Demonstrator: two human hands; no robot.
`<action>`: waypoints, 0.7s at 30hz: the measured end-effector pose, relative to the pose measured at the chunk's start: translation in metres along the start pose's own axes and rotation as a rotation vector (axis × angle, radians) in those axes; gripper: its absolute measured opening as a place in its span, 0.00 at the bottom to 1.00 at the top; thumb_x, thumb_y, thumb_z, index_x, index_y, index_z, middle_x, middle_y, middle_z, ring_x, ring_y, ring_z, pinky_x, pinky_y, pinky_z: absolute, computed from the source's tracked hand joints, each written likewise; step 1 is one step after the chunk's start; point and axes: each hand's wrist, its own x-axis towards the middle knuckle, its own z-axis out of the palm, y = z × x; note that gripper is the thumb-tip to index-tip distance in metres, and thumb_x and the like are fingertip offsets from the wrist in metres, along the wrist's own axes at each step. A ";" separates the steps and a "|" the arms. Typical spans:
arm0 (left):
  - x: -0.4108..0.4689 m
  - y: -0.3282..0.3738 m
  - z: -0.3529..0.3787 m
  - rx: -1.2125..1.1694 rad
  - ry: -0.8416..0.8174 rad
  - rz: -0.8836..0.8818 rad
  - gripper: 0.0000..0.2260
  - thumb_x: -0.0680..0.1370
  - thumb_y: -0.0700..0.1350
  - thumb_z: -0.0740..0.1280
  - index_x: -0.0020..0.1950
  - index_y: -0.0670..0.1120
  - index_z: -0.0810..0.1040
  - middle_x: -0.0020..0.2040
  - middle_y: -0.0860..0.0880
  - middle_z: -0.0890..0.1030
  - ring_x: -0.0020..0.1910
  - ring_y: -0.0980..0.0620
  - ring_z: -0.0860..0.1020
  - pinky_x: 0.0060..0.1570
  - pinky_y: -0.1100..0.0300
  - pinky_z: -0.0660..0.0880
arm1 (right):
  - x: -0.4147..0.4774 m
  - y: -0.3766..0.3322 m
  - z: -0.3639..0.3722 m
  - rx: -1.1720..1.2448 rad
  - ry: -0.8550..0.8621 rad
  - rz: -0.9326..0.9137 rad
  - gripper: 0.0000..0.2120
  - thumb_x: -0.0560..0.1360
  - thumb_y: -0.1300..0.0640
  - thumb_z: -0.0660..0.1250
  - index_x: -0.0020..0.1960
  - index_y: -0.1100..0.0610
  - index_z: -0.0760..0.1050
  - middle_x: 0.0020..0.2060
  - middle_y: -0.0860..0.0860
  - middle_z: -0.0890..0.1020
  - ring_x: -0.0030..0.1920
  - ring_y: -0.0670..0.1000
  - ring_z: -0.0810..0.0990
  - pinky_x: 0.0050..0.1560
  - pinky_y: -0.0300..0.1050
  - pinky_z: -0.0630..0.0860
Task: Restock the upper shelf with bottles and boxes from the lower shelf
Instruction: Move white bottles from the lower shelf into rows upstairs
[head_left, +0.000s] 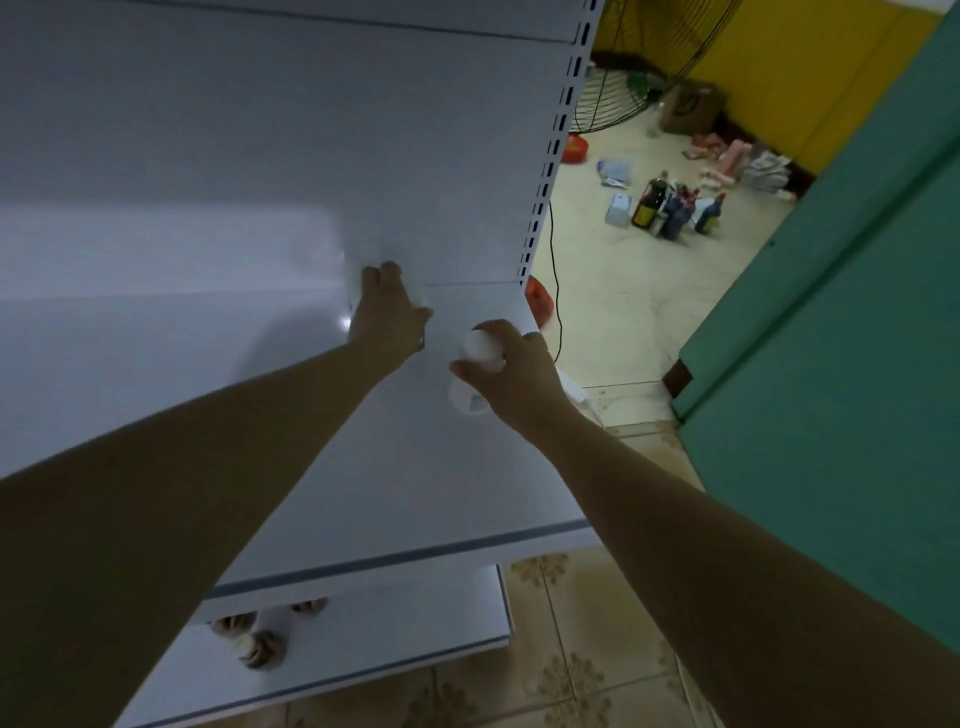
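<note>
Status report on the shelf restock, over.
Right grip closed on white bottle, upright on upper shelf. Left grip by back panel, hold unclear in glare. Nothing seen in the way.

Two long, slender bare forearms show, uncovered from the picture's lower edge to the wrists; the left hand (387, 306) is bare, seen from its back; the right hand (511, 358) is bare as well; a small dark mark sits on one of its fingers, perhaps a ring, too small to tell.
</note>
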 end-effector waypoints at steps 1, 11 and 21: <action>0.000 -0.002 0.001 -0.037 0.024 -0.019 0.26 0.76 0.44 0.68 0.70 0.38 0.63 0.68 0.39 0.63 0.63 0.40 0.71 0.60 0.53 0.70 | -0.001 0.003 -0.002 0.070 -0.018 0.011 0.24 0.72 0.52 0.72 0.65 0.53 0.70 0.59 0.57 0.72 0.56 0.56 0.76 0.54 0.46 0.75; -0.069 0.004 -0.051 -0.919 -0.268 -0.231 0.07 0.73 0.45 0.72 0.46 0.53 0.75 0.44 0.52 0.78 0.45 0.52 0.75 0.46 0.61 0.69 | -0.048 -0.029 -0.056 1.214 -0.230 0.380 0.08 0.77 0.60 0.60 0.54 0.56 0.74 0.48 0.54 0.78 0.50 0.55 0.78 0.54 0.51 0.74; -0.174 0.007 -0.156 -1.164 -0.452 -0.170 0.18 0.75 0.52 0.67 0.61 0.45 0.76 0.52 0.42 0.80 0.45 0.46 0.80 0.52 0.49 0.78 | -0.141 -0.131 -0.061 1.203 -0.372 0.249 0.18 0.77 0.50 0.64 0.30 0.53 0.80 0.29 0.53 0.79 0.29 0.51 0.80 0.33 0.42 0.77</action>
